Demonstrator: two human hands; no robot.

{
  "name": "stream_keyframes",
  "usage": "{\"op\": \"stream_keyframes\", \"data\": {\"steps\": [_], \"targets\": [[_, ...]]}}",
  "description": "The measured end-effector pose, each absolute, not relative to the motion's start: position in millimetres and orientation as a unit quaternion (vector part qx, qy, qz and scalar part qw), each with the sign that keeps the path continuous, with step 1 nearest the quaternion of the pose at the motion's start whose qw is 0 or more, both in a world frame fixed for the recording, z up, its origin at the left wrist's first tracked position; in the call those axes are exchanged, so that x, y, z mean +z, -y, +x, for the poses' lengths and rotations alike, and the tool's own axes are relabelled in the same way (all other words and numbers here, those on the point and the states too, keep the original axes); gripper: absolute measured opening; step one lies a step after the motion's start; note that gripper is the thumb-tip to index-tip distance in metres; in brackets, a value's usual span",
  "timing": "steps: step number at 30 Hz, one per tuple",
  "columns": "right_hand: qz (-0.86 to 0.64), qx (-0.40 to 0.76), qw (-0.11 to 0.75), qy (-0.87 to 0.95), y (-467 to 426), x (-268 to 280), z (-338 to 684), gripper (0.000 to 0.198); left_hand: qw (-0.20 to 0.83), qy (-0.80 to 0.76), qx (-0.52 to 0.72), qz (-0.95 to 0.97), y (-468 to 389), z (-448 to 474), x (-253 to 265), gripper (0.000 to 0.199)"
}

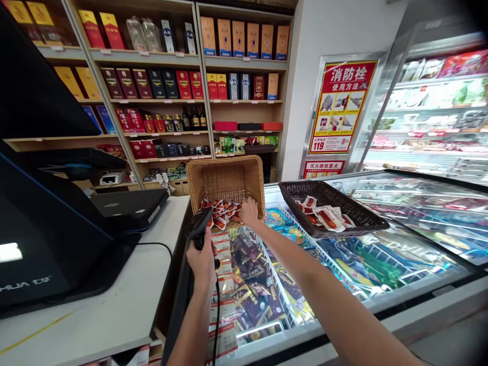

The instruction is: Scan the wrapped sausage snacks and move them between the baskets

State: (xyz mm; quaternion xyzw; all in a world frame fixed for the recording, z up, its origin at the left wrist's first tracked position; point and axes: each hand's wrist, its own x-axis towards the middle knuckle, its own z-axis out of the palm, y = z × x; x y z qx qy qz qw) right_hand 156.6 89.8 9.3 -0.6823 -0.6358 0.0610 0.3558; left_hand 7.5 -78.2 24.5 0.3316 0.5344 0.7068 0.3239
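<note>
My left hand point(203, 259) is wrapped round the handle of a black barcode scanner point(200, 222), its cable hanging down. The scanner's head is at the front left of a tan wicker basket point(224, 166). Inside the basket lie several small red-brown sausages point(224, 207) in clear plastic packs. My right hand point(249, 211) reaches into the basket's right side, beside the packs. Its fingers are curled, and I cannot make out what is in them. On the right, a dark brown wicker basket point(360, 209) holds several more packaged sausages point(328, 217).
Both baskets rest on a glass-topped freezer point(381, 284) with packaged frozen goods inside. To the left stand a white counter point(125, 290) and a black checkout terminal point(49, 239). Shelves point(152, 58) of boxed bottles line the back, and a refrigerated display point(434, 109) stands at right.
</note>
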Motion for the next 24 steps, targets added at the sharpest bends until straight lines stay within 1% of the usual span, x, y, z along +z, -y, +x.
{"op": "stream_keyframes", "data": {"steps": [1, 3, 5, 6, 7, 9, 12, 15, 17, 20, 24], "targets": [[-0.685, 0.037, 0.324, 0.651, -96, 10, 154, 0.027, 0.324, -0.538, 0.702, 0.335, 78, 8, 23, 0.052], [-0.685, 0.026, 0.290, 0.668, -104, 11, 151, 0.023, 0.326, -0.538, 0.696, 0.346, 78, 9, 20, 0.051], [-0.689, 0.024, 0.287, 0.665, -106, 12, 154, 0.027, 0.330, -0.529, 0.693, 0.362, 79, 10, 18, 0.051], [-0.694, 0.026, 0.299, 0.654, -104, 12, 157, 0.030, 0.332, -0.526, 0.690, 0.369, 80, 11, 17, 0.050], [-0.699, 0.031, 0.322, 0.637, -100, 12, 161, 0.033, 0.334, -0.523, 0.688, 0.375, 80, 12, 17, 0.050], [-0.698, 0.067, 0.404, 0.587, -88, 10, 174, 0.034, 0.339, -0.523, 0.684, 0.380, 82, 13, 18, 0.051], [-0.646, 0.172, 0.554, 0.496, -59, 2, 199, 0.035, 0.357, -0.520, 0.670, 0.392, 82, 17, 18, 0.053], [-0.572, 0.291, 0.651, 0.406, -22, -12, 225, 0.046, 0.382, -0.505, 0.647, 0.424, 81, 22, 16, 0.054], [-0.532, 0.341, 0.687, 0.359, 3, -22, 238, 0.052, 0.395, -0.498, 0.622, 0.458, 81, 26, 13, 0.054], [-0.504, 0.335, 0.725, 0.329, 32, -34, 249, 0.058, 0.390, -0.500, 0.565, 0.528, 81, 29, 9, 0.054], [-0.520, 0.277, 0.740, 0.325, 51, -38, 249, 0.064, 0.291, -0.555, 0.479, 0.615, 82, 28, 9, 0.052]]}}
